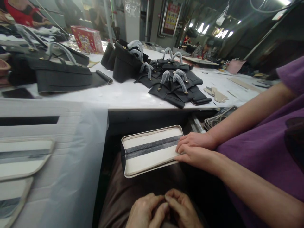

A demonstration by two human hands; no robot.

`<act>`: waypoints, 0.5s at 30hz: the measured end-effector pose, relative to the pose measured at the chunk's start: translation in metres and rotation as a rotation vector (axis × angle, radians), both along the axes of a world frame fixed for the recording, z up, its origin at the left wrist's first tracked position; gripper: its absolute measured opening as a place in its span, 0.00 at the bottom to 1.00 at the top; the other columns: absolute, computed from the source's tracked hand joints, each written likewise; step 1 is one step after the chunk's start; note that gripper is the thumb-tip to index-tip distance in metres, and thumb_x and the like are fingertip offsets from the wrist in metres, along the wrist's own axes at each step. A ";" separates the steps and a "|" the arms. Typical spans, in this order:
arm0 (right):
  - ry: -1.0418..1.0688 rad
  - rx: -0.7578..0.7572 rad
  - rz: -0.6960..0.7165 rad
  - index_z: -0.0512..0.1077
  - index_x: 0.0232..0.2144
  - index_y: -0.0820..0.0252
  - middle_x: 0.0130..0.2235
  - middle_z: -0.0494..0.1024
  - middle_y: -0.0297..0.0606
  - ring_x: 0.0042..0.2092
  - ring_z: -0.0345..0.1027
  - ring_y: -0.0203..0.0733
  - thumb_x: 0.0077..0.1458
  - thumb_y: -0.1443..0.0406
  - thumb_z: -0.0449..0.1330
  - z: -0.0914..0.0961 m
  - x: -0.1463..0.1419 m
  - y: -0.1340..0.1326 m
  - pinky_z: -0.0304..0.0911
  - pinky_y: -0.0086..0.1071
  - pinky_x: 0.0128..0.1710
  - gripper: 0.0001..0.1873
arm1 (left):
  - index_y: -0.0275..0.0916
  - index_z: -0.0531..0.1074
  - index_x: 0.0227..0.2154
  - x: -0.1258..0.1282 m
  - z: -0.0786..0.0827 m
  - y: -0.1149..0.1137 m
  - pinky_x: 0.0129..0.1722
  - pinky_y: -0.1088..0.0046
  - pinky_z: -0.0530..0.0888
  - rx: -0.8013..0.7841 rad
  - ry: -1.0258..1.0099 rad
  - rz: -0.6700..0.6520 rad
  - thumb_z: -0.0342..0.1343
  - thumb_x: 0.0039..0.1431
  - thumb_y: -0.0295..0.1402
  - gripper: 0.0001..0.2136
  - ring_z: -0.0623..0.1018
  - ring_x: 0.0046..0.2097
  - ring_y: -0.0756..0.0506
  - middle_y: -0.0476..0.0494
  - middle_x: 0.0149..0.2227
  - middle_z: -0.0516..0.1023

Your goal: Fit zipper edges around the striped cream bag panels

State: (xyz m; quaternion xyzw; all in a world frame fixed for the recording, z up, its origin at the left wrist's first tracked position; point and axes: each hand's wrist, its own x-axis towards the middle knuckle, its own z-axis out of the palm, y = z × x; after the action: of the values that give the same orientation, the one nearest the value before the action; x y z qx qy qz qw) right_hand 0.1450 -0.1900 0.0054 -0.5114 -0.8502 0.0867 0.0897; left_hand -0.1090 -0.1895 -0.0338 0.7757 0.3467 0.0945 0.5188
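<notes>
My left hand (144, 212) and my right hand (183, 209) rest low over my lap, on brown trousers. Their fingers are curled and the fingertips press together in the middle; whatever they pinch is hidden. Just beyond them a cream panel with a grey stripe down its middle (149, 151) is held out level. A co-worker in a purple top grips its right end with both hands (196, 148), their arms coming in from the right.
A white worktable (123, 95) carries black bag bodies with foam-wrapped handles (172, 83), larger black bags (59, 72) at left, a red box (86, 39), a dark phone (16, 93) and beige cut pieces (217, 95). Similar cream panels (23, 158) are stacked at left.
</notes>
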 end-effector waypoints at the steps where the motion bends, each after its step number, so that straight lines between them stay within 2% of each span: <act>1: 0.093 -0.046 -0.038 0.75 0.34 0.55 0.35 0.79 0.33 0.36 0.74 0.34 0.61 0.63 0.49 -0.013 -0.015 -0.014 0.67 0.27 0.34 0.14 | 0.43 0.79 0.37 0.000 0.000 0.000 0.35 0.76 0.69 -0.011 -0.009 0.008 0.49 0.65 0.42 0.15 0.77 0.35 0.46 0.43 0.31 0.78; 2: 0.227 -0.115 -0.094 0.74 0.31 0.52 0.30 0.78 0.32 0.32 0.73 0.34 0.62 0.62 0.49 -0.027 -0.032 -0.029 0.66 0.26 0.30 0.14 | 0.43 0.79 0.37 0.000 0.000 0.000 0.35 0.76 0.69 -0.028 -0.021 0.015 0.49 0.65 0.41 0.15 0.77 0.35 0.46 0.44 0.31 0.78; 4: 1.104 -0.531 -0.578 0.71 0.27 0.51 0.22 0.72 0.32 0.23 0.68 0.39 0.59 0.57 0.55 -0.056 -0.065 -0.057 0.64 0.30 0.22 0.10 | 0.43 0.80 0.36 0.001 0.000 0.001 0.35 0.77 0.70 -0.071 -0.049 0.028 0.49 0.65 0.41 0.15 0.77 0.34 0.47 0.44 0.31 0.79; 6: 1.313 -0.662 -0.719 0.67 0.26 0.49 0.19 0.68 0.30 0.20 0.63 0.40 0.56 0.52 0.55 -0.080 -0.090 -0.077 0.61 0.33 0.21 0.12 | 0.43 0.81 0.37 0.001 -0.002 0.002 0.36 0.77 0.70 -0.119 -0.073 0.044 0.50 0.65 0.41 0.15 0.77 0.34 0.47 0.45 0.31 0.80; 8: 1.388 -0.696 -0.787 0.64 0.25 0.50 0.18 0.66 0.29 0.19 0.60 0.38 0.50 0.48 0.58 -0.092 -0.101 -0.084 0.58 0.33 0.21 0.16 | 0.43 0.81 0.38 0.000 -0.004 0.002 0.37 0.77 0.70 -0.157 -0.091 0.061 0.50 0.64 0.42 0.15 0.77 0.34 0.46 0.44 0.31 0.80; 10: 1.430 -0.681 -0.825 0.62 0.24 0.53 0.17 0.63 0.27 0.19 0.56 0.35 0.46 0.45 0.59 -0.090 -0.099 -0.079 0.55 0.30 0.20 0.20 | 0.43 0.81 0.38 -0.001 -0.007 0.002 0.38 0.76 0.70 -0.184 -0.104 0.071 0.51 0.64 0.42 0.14 0.77 0.36 0.45 0.44 0.33 0.81; 12: 1.379 -0.684 -0.761 0.62 0.24 0.55 0.17 0.62 0.27 0.19 0.57 0.34 0.47 0.45 0.60 -0.074 -0.084 -0.064 0.55 0.28 0.20 0.21 | 0.44 0.81 0.38 -0.001 -0.009 0.002 0.38 0.76 0.70 -0.198 -0.106 0.073 0.52 0.63 0.42 0.14 0.77 0.36 0.45 0.44 0.33 0.81; 15: 1.282 -0.719 -0.627 0.66 0.26 0.57 0.20 0.66 0.29 0.22 0.63 0.35 0.48 0.50 0.63 -0.043 -0.052 -0.035 0.60 0.27 0.21 0.18 | 0.43 0.81 0.37 0.001 -0.010 0.002 0.37 0.75 0.69 -0.204 -0.065 0.044 0.51 0.64 0.44 0.16 0.76 0.36 0.44 0.43 0.33 0.80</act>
State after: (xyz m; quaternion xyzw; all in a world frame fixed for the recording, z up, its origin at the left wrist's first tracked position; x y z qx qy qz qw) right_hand 0.0933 -0.2253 -0.0376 -0.5749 -0.3696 0.6035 0.4106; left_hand -0.1083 -0.1872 -0.0441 0.7075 0.3544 0.0953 0.6039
